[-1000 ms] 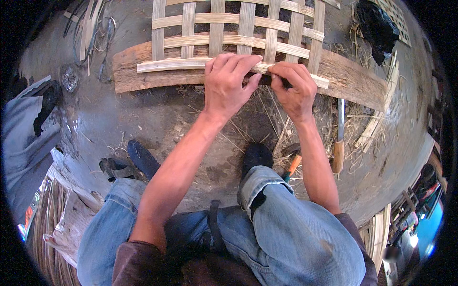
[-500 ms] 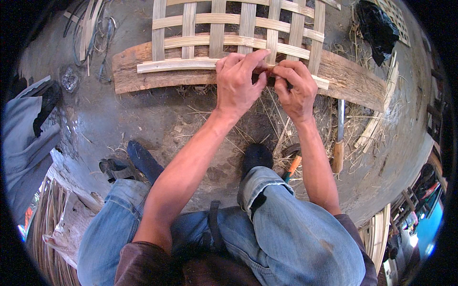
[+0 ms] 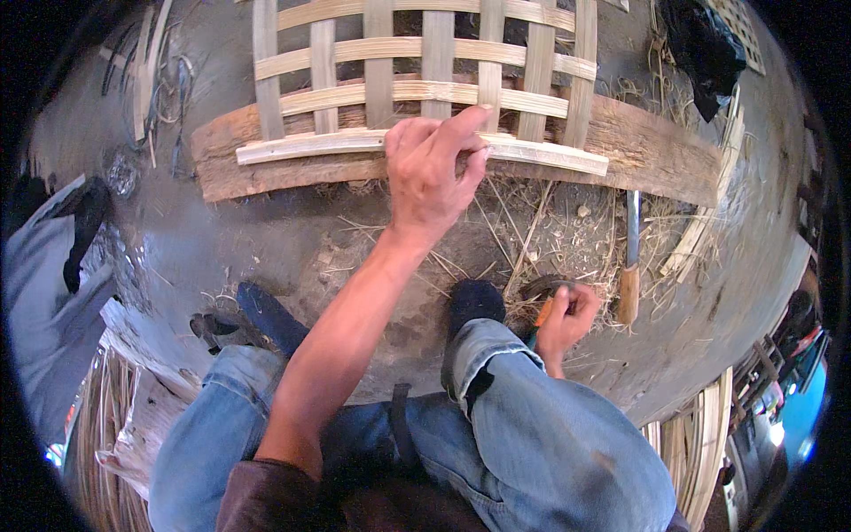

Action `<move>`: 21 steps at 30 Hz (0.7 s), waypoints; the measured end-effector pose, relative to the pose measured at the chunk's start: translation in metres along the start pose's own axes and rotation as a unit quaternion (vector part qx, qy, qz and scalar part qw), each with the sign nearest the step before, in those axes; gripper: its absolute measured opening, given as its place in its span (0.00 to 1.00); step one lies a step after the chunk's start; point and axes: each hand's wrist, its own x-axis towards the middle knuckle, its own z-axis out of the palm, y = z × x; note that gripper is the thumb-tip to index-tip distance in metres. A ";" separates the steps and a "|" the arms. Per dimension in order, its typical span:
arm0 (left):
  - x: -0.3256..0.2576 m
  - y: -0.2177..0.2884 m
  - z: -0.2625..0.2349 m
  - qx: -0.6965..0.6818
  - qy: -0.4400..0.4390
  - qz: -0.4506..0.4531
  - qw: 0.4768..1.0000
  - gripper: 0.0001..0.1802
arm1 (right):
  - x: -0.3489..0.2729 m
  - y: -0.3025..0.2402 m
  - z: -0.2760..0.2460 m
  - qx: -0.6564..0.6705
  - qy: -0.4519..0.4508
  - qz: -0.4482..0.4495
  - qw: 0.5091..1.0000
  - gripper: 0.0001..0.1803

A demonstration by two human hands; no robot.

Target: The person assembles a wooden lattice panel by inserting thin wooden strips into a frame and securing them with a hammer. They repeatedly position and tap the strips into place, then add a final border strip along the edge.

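Observation:
A pale split-bamboo strip lies across the near edge of an openwork woven bamboo panel. Both rest over a rough wooden plank. My left hand is closed at the middle of the strip, thumb on the near side and index finger raised above it; anything small between the fingertips is too tiny to name. Down beside my right foot, my right hand has its fingers curved and apart, next to a hammer-like tool with a dark curved head and orange handle. Its lower fingers are partly hidden.
A wooden-handled knife lies right of my right hand, near loose bamboo strips. Shavings litter the floor. A black plastic bag is at the far right, grey cloth at the left. My feet are close by.
My right hand has left the strip and dropped down toward the orange-handled tool. My left hand stays at the strip. The panel and plank appear slightly lower and further left in view.

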 end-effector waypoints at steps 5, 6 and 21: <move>0.000 0.001 0.001 0.015 -0.005 -0.006 1.000 0.29 | -0.025 0.070 -0.029 -0.218 -0.080 -0.122 0.965 0.13; -0.001 0.002 0.000 0.016 -0.008 -0.007 1.000 0.29 | -0.025 0.073 -0.029 -0.227 -0.068 -0.150 0.960 0.14; 0.001 0.008 -0.007 0.028 -0.055 -0.036 0.997 0.22 | -0.033 0.085 -0.021 -0.316 -0.050 -0.169 0.932 0.22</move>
